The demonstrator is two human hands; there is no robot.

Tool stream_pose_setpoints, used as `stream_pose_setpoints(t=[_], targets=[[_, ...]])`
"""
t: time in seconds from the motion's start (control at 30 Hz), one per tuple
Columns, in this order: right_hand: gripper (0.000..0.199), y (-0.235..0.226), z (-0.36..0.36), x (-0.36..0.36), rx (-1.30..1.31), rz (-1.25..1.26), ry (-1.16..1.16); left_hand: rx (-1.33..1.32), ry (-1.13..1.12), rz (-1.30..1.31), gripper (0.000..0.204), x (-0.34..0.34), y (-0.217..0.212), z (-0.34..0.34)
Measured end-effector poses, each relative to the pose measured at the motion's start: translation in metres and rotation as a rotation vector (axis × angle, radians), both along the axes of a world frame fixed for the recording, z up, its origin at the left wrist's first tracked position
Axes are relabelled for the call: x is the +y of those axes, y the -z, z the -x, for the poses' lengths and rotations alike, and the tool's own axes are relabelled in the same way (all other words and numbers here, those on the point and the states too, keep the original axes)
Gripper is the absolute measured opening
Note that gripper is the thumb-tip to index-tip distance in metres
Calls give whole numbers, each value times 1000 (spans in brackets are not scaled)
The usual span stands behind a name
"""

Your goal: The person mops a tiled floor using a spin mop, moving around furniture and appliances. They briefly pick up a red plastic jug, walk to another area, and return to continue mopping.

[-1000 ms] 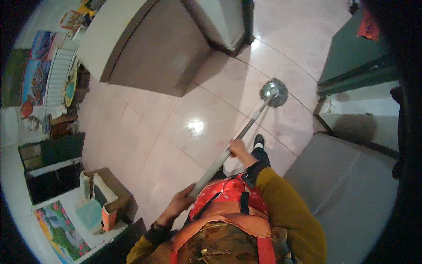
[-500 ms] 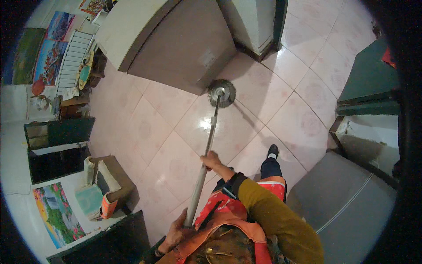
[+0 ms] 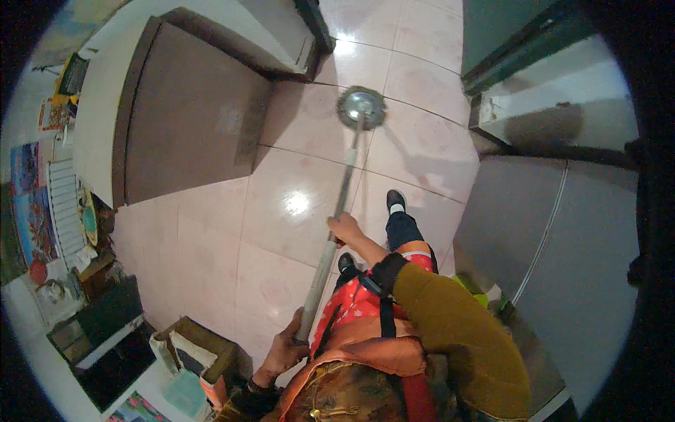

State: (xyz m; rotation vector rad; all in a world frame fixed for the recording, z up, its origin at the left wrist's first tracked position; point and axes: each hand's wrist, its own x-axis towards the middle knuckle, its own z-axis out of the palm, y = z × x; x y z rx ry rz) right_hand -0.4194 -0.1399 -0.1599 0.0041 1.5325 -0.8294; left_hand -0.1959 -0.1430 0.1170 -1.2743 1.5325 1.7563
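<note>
A long-handled mop slants across the tiled floor, its grey handle point(image 3: 322, 278) running up from my waist. The round mop head point(image 3: 361, 107), a shiny metal disc ringed with grey strands, rests on the pink tiles between the brown cabinet and the dark door frame. My right hand point(image 3: 345, 229), coming from a mustard sleeve, is wrapped around the middle of the handle. Lower down, my left hand point(image 3: 287, 349) grips the handle near its upper end, close to my red and orange apron point(image 3: 376, 309).
A brown cabinet point(image 3: 193, 116) with a pale top stands at the left front. Grey fridge-like doors point(image 3: 548, 225) rise close on my right, beside a dark green door point(image 3: 506, 32). A box-like seat point(image 3: 200, 344) and a dark low unit point(image 3: 116, 369) sit at the lower left.
The mop head has moved away from the cabinet's corner, forward and to the right along the floor. My view has turned right, and my feet have shifted. Both hands stay on the handle.
</note>
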Motion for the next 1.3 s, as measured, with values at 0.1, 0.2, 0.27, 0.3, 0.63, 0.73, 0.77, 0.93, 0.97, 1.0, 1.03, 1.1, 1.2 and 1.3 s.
stream_pose_setpoints(t=[0.1, 0.2, 0.27, 0.3, 0.63, 0.73, 0.77, 0.93, 0.97, 1.0, 1.03, 1.1, 1.2, 1.3], targets=[[34, 7, 17, 51, 179, -88, 246, 74, 167, -22, 88, -3, 23, 6], [22, 34, 40, 97, 420, -192, 97, 129, 405, 46, 83, 0, 49, 27], [26, 53, 46, 123, 389, -111, 230, 224, 449, 105, 79, 11, 61, 34], [32, 62, 45, 135, 126, -263, 476, 231, 509, 170, 79, 15, 64, 28], [52, 36, -251, 129, -609, 233, -125, -321, 144, 130, 79, 30, -54, -273], [46, 18, -360, 112, -574, 35, -226, -477, -57, 116, 79, 50, -96, -324], [44, 14, -382, 109, -541, 60, -272, -500, 2, 186, 79, 57, -99, -324], [43, 23, -344, 118, -146, 50, -307, -390, 129, 261, 78, 82, -78, -255], [45, 25, -316, 120, -137, 31, -263, -345, 180, 273, 78, 84, -72, -235], [47, 29, -282, 124, 3, 10, -186, -349, 182, 235, 78, 87, -62, -213], [50, 32, -247, 129, 17, -51, -63, -244, 289, 291, 77, 89, -53, -188], [51, 36, -174, 141, 481, -70, 130, -140, 386, 311, 77, 94, -25, -137], [60, 41, -76, 167, 596, -161, 209, 70, 456, 348, 77, 105, 24, -60], [46, 46, -10, 205, 320, -85, 335, 193, 465, 319, 75, 125, 57, -9]])
